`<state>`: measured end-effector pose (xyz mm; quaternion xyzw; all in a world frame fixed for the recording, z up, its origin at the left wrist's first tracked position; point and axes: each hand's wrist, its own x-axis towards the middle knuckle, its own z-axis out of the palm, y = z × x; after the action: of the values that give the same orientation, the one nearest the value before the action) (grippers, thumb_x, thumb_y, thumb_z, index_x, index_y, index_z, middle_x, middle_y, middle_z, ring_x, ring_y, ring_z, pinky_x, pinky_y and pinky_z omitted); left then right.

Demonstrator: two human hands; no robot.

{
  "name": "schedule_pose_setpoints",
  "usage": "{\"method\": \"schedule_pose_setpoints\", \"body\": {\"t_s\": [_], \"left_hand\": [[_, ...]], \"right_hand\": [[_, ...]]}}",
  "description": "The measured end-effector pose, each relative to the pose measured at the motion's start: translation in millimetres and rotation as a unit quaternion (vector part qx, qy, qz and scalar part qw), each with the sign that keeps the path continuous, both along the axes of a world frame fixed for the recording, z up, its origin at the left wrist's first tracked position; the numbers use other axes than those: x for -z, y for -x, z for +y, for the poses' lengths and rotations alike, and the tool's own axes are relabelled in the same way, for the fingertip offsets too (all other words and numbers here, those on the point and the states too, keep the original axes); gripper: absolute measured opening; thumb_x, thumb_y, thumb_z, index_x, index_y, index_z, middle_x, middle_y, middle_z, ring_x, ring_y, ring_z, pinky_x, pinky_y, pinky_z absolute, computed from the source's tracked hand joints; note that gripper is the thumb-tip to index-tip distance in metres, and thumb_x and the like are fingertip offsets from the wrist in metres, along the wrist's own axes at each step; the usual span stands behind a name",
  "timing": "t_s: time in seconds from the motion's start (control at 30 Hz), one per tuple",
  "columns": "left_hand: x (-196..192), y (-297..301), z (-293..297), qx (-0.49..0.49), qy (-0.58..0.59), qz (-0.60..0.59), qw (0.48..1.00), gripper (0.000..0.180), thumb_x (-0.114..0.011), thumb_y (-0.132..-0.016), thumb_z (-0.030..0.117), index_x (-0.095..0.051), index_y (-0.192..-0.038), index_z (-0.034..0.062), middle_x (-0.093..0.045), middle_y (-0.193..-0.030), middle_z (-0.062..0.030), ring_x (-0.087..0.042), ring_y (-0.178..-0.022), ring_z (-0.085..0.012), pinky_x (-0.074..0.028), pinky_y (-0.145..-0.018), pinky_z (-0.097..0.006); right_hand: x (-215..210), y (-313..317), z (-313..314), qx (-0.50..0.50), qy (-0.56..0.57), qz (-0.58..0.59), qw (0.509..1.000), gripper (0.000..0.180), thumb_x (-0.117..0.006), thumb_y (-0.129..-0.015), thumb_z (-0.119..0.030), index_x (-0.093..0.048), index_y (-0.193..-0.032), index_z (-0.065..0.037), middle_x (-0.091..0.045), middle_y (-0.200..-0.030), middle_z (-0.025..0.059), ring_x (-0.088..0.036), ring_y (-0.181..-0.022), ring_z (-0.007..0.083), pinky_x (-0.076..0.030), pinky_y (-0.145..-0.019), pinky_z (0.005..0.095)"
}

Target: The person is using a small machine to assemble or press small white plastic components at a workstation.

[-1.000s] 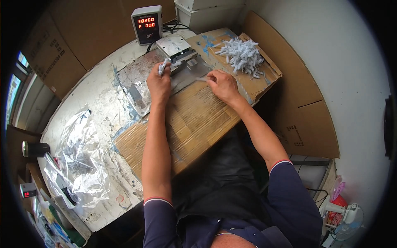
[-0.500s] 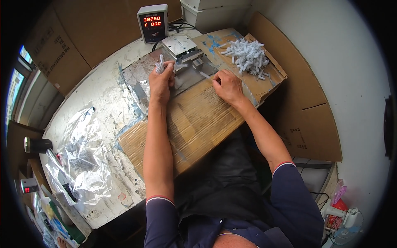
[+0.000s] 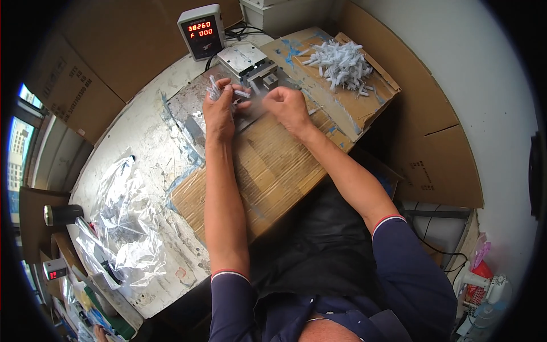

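Observation:
My left hand [image 3: 219,117] is closed around a small bundle of translucent white plastic pieces [image 3: 214,91], short and narrow like tubes or strips. One such piece [image 3: 241,93] sticks out to the right from between its thumb and fingers. Close by on the right, my right hand [image 3: 289,114] has thumb and fingertips pressed together in a pinch, slightly blurred; whatever may be in it is too small to make out. Just beyond both hands stands a small metal bench machine [image 3: 245,60] with a block-like fixture [image 3: 269,80] at its near side.
A heap of the same pieces [image 3: 342,67] lies on cardboard at the right. Behind is a counter box [image 3: 200,33] with red lit digits. A flat carton [image 3: 268,165] lies under my forearms. Crumpled clear plastic film [image 3: 128,228] covers part of the white table [image 3: 151,151].
My right hand has moved left toward my left hand and the fixture. The left hand keeps its bundle, its fingers slightly more spread. The whole view has shifted a little.

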<state>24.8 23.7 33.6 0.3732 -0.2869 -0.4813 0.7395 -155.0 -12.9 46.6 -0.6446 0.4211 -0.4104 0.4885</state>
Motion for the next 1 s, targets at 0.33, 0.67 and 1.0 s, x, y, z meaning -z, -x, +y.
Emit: {"method": "schedule_pose_setpoints", "body": {"t_s": [0.33,0.67,1.0], "left_hand": [[-5.1,0.2,4.2,-0.137,-0.038,-0.042,0.989,0.033,-0.049,-0.104,0.006,-0.041,-0.136,0.0004,-0.063,-0.104,-0.0140,-0.073,-0.079,-0.0293,-0.065,-0.057,-0.037],[-1.6,4.7,2.6,-0.157,-0.063,-0.106,0.980,0.025,-0.051,-0.104,0.006,-0.054,-0.128,0.0053,-0.062,-0.085,-0.0055,-0.057,-0.058,-0.0108,-0.044,-0.046,-0.023],[10.0,18.6,-4.3,-0.328,-0.043,-0.412,0.849,0.030,-0.074,-0.095,0.027,-0.065,-0.113,0.0056,-0.069,-0.085,-0.0080,-0.063,-0.063,-0.0182,-0.050,-0.062,-0.033]], "right_hand": [[8.2,-2.0,-11.7,0.060,0.115,0.123,0.984,0.010,-0.071,-0.081,-0.011,-0.071,-0.085,-0.003,-0.073,-0.078,0.0110,-0.071,-0.070,0.0228,-0.056,-0.069,0.0350],[22.7,1.5,-33.5,0.073,0.092,0.114,0.987,0.010,-0.071,-0.077,-0.010,-0.072,-0.084,-0.003,-0.073,-0.079,0.0103,-0.070,-0.071,0.0223,-0.055,-0.070,0.0343],[19.7,1.4,-30.6,0.073,0.089,0.121,0.986,0.010,-0.073,-0.083,-0.007,-0.070,-0.088,0.001,-0.070,-0.077,0.0025,-0.062,-0.067,0.0075,-0.050,-0.062,0.0251]]}}
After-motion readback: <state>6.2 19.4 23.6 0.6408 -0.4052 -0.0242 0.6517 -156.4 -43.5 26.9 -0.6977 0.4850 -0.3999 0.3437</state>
